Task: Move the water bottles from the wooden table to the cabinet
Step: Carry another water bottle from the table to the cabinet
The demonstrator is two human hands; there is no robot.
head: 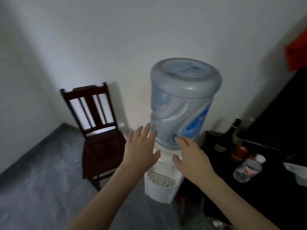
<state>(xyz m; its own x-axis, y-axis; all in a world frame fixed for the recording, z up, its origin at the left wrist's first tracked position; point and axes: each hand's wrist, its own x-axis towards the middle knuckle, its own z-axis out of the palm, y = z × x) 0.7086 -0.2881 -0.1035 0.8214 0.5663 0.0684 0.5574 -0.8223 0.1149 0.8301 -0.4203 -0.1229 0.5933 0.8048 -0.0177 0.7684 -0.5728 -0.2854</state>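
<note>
Left hand (141, 146), right hand (191, 153), fingers spread, grey floor (41, 188); white wall (116, 39)

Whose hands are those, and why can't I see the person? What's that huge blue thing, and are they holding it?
There is no robot here, just a person. The camera sits on their head and looks forward and down, so you see only their arms and hands, as if you were them. The left hand and the right hand both have straight, spread fingers. They reach toward the big blue water jug and hold nothing; the picture is too blurry to tell if the fingertips touch it. The jug stands upside down on a white water dispenser. To the left stands a dark wooden chair. On the right, on a dark surface, stands a small clear bottle with a white cap, with a dark glass bottle behind it.
</note>
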